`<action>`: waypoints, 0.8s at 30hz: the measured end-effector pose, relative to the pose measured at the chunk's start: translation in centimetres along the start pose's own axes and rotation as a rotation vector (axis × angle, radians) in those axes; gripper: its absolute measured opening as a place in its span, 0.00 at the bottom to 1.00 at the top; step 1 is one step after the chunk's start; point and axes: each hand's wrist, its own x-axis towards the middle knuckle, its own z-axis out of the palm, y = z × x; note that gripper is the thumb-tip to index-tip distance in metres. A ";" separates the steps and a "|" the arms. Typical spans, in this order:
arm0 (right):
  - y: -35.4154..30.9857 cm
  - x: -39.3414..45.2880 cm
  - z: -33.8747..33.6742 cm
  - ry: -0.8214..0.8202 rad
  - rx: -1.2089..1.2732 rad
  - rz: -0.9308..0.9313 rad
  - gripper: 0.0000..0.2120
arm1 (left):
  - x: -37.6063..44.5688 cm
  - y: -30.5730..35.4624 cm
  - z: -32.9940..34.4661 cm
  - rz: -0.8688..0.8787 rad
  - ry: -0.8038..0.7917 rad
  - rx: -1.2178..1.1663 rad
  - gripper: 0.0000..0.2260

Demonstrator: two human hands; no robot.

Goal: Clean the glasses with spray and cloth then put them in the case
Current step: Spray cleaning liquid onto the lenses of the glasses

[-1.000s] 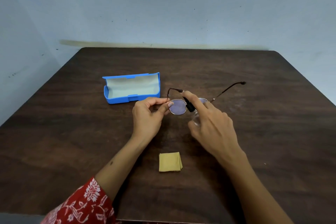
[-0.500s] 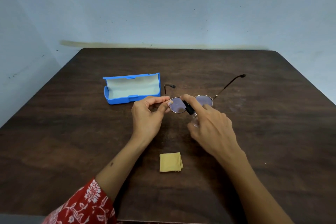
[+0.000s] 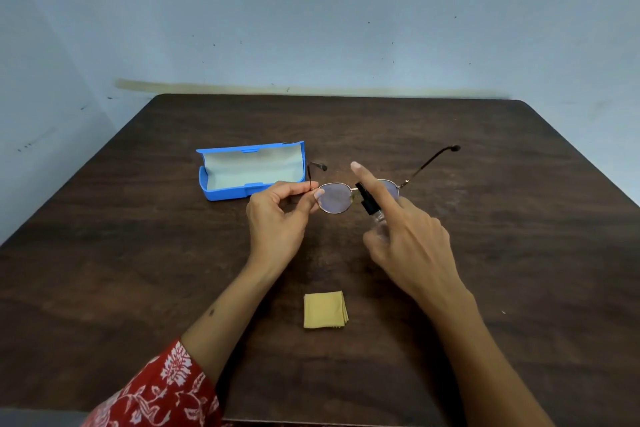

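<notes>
My left hand (image 3: 282, 215) pinches the glasses (image 3: 349, 196) by the hinge, lenses facing me; my right hand (image 3: 405, 236) grips the spray bottle (image 3: 372, 210) just before them, forefinger raised; cloth (image 3: 325, 309) waits nearer me, open case (image 3: 251, 172) beyond my left hand.

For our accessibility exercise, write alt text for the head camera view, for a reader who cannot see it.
A left hand pinches round metal glasses by the hinge while the right hand holds a small spray bottle at the lenses, index finger raised. On the dark wooden table lie an open blue case and a folded yellow cloth.
</notes>
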 end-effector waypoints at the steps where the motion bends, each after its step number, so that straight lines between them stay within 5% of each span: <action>1: 0.2 0.0 -0.1 0.014 0.007 0.024 0.41 | 0.1 0.0 -0.1 -0.002 0.011 -0.003 0.10; 18: 1.9 0.0 -0.5 0.120 0.001 0.137 0.30 | 0.5 0.5 -0.4 -0.021 0.067 -0.014 0.06; 24: 2.2 0.2 -0.3 0.353 0.185 0.093 0.37 | 0.7 0.6 -0.7 -0.006 0.097 0.011 0.07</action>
